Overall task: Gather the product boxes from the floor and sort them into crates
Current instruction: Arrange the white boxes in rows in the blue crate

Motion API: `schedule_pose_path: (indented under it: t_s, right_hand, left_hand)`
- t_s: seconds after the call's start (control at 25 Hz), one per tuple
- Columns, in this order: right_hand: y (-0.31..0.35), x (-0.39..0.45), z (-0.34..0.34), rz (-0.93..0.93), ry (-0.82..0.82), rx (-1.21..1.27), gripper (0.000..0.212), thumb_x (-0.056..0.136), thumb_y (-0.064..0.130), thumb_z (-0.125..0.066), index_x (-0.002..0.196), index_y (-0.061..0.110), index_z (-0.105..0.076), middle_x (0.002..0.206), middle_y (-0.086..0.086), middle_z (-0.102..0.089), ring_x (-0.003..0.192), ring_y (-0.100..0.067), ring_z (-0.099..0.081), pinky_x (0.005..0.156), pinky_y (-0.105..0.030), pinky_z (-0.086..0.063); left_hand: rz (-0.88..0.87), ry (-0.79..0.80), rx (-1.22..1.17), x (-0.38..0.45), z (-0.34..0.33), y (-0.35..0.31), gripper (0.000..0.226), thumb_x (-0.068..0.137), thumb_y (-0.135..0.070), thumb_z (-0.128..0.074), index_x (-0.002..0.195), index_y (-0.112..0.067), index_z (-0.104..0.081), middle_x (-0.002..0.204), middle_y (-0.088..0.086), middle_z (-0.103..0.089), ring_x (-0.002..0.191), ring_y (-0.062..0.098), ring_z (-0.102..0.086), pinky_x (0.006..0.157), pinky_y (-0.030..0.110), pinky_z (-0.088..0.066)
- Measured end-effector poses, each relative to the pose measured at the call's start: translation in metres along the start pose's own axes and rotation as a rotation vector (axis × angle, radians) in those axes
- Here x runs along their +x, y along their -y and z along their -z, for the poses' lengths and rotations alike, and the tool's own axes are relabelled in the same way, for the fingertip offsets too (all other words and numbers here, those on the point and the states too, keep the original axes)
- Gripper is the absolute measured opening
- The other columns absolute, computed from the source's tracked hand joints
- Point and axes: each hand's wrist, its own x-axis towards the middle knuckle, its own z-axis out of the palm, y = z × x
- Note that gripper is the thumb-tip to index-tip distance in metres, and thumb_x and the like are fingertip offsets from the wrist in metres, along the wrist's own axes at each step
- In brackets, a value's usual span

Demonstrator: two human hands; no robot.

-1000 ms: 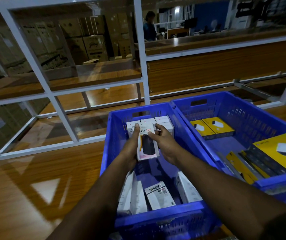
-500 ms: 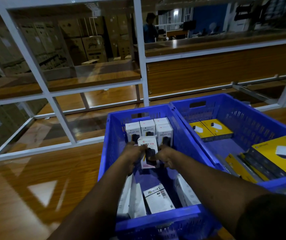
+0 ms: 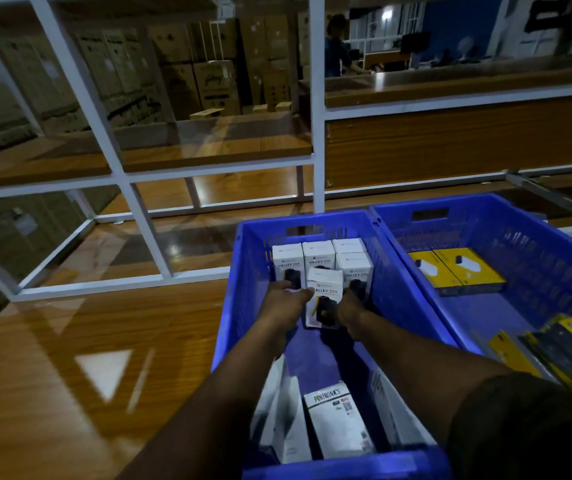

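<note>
A white Halley 20K box (image 3: pixel 326 296) stands upright inside the left blue crate (image 3: pixel 239 271), just in front of a row of matching white boxes (image 3: pixel 319 256) at the crate's far end. My left hand (image 3: pixel 286 301) grips the box's left side and my right hand (image 3: pixel 348 308) grips its right side. More white boxes, one marked Portronics (image 3: pixel 338 420), lie at the crate's near end. The right blue crate (image 3: pixel 534 244) holds yellow boxes (image 3: pixel 457 270) at the far end and yellow and black boxes (image 3: pixel 568 348) nearer me.
Both crates sit side by side on a glossy wooden shelf board (image 3: pixel 69 358). A white metal rack frame (image 3: pixel 317 133) rises behind them. Stacked cardboard cartons (image 3: pixel 187 74) fill the background, and a person (image 3: pixel 338 46) stands far behind the rack.
Both hands brought the white box down from above the row and lower into the left crate, setting it in front of the row. The camera view dipped slightly.
</note>
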Motion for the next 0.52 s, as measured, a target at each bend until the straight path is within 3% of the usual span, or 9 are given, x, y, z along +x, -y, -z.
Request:
schedule_pose_path:
  t_s: [0.08,0.16,0.24,0.32,0.44,0.52]
  right_hand:
    - [-0.004,0.003,-0.003,0.02,0.032,0.073,0.033,0.093,0.001,-0.056,0.126,0.0,-0.053,0.115,-0.023,-0.063,0.087,-0.032,-0.063,0.058,-0.035,-0.059]
    - [-0.012,0.007,0.0,0.085,-0.009,-0.079,0.044,0.083,-0.004,-0.066,0.124,0.003,-0.053,0.12,-0.019,-0.064,0.102,-0.035,-0.063,0.084,-0.049,-0.057]
    - [-0.015,0.008,0.002,0.107,-0.071,-0.101,0.03,0.084,0.0,-0.065,0.114,0.004,-0.06,0.112,-0.018,-0.067,0.096,-0.034,-0.067,0.084,-0.048,-0.057]
    - [-0.012,0.003,0.004,0.099,-0.142,-0.09,0.013,0.09,0.007,-0.058,0.097,0.007,-0.068,0.103,-0.018,-0.07,0.081,-0.032,-0.069,0.072,-0.043,-0.06]
    - [-0.015,0.006,0.013,0.204,-0.241,-0.465,0.018,0.086,0.016,-0.067,0.102,0.009,-0.071,0.104,-0.016,-0.071,0.093,-0.034,-0.067,0.081,-0.04,-0.056]
    - [-0.015,0.006,0.016,0.205,-0.257,-0.561,0.027,0.082,0.023,-0.073,0.104,0.009,-0.067,0.104,-0.014,-0.071,0.095,-0.033,-0.067,0.079,-0.036,-0.054]
  left_hand:
    - [-0.023,-0.009,0.034,0.002,-0.004,0.004,0.06,0.09,-0.02,-0.07,0.141,-0.006,-0.043,0.139,0.012,-0.053,0.114,0.024,-0.056,0.086,0.028,-0.044]
    - [-0.023,0.033,0.087,0.004,-0.008,0.007,0.063,0.092,-0.017,-0.068,0.145,-0.004,-0.037,0.144,0.011,-0.048,0.117,0.022,-0.052,0.087,0.026,-0.042]
    - [-0.025,0.078,0.134,0.005,-0.013,0.005,0.063,0.093,-0.012,-0.065,0.147,-0.003,-0.033,0.145,0.01,-0.046,0.126,0.024,-0.049,0.082,0.018,-0.041]
    - [-0.04,0.104,0.15,0.01,-0.019,0.0,0.059,0.093,0.001,-0.062,0.144,0.0,-0.035,0.139,0.008,-0.05,0.117,0.021,-0.051,0.061,0.006,-0.043]
    - [-0.061,0.145,0.203,0.021,-0.031,-0.006,0.053,0.089,0.014,-0.058,0.139,0.004,-0.043,0.133,0.016,-0.057,0.102,0.017,-0.052,0.049,0.003,-0.045]
    - [-0.022,0.168,0.216,0.031,-0.037,-0.003,0.047,0.087,0.016,-0.058,0.132,0.005,-0.051,0.12,0.012,-0.062,0.096,0.018,-0.058,0.048,0.006,-0.047]
